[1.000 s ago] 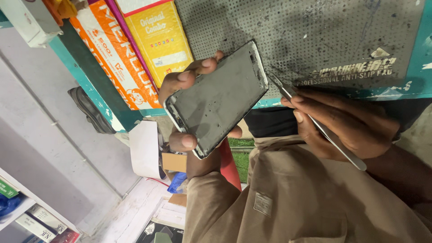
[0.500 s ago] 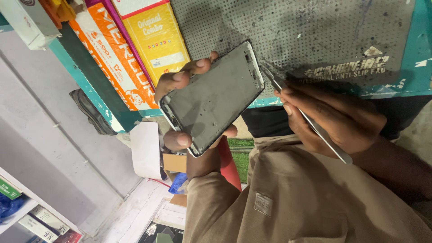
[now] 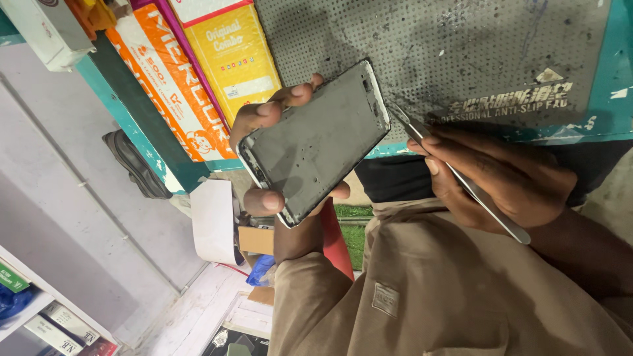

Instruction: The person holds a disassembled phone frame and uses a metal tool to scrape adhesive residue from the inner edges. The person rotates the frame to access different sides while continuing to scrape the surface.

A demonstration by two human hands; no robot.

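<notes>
Grey, dusty, speckled with pale flecks: one flat rectangular phone frame with a silvery rim (image 3: 315,142), held tilted in mid-air over the front edge of a workbench, inner face towards the camera. Scuffed and dull across the whole face, rim worn bright at the upper right corner.

Going left to right:

One white carton (image 3: 46,29) at the top left corner, on the teal bench edge. One dark shoe-like object (image 3: 135,165) below that edge, against a grey wall. Two long boxes leaning side by side, one orange-and-white box (image 3: 168,82) and one yellow box (image 3: 234,56).

Left hand (image 3: 277,158) behind the phone frame, fingers clamped on it: fingertips curled over the upper left edge, thumb pressed on the lower edge. One curled white sheet (image 3: 214,221) just below and left of that hand.

One grey perforated anti-slip mat (image 3: 461,46) with a teal border, covering the bench top behind the frame.

One slim silvery metal tool, tweezer-like (image 3: 461,181), tip just beside the frame's upper right corner; touching or not, cannot tell. Right hand (image 3: 508,178) closed around the tool, fingers together and pinching its shaft, tail end sticking out past the palm.

Tan sleeves on both forearms, lower centre and right.
</notes>
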